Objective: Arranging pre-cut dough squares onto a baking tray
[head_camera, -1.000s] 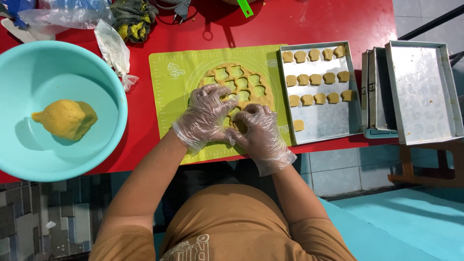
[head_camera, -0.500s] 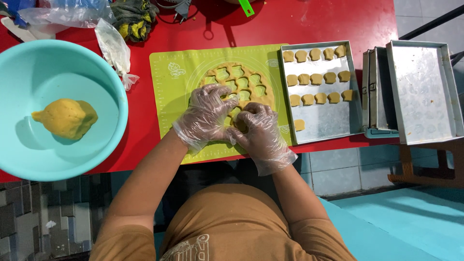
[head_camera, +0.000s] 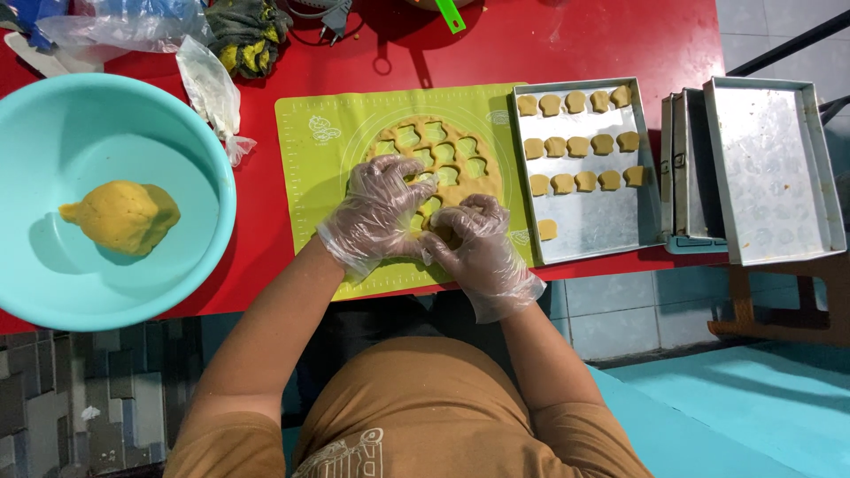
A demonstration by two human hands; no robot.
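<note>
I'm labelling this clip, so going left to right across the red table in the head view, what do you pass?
Turquoise bowl holding a lump of dough → green baking mat with the rolled, cut-out dough sheet, both gloved hands on it → metal tray with cut cookie pieces → empty metal tray.

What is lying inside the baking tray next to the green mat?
The tray holds three rows of cut cookies and one single piece near its front-left corner. Nothing covers it, and the rest is bare metal.
</note>
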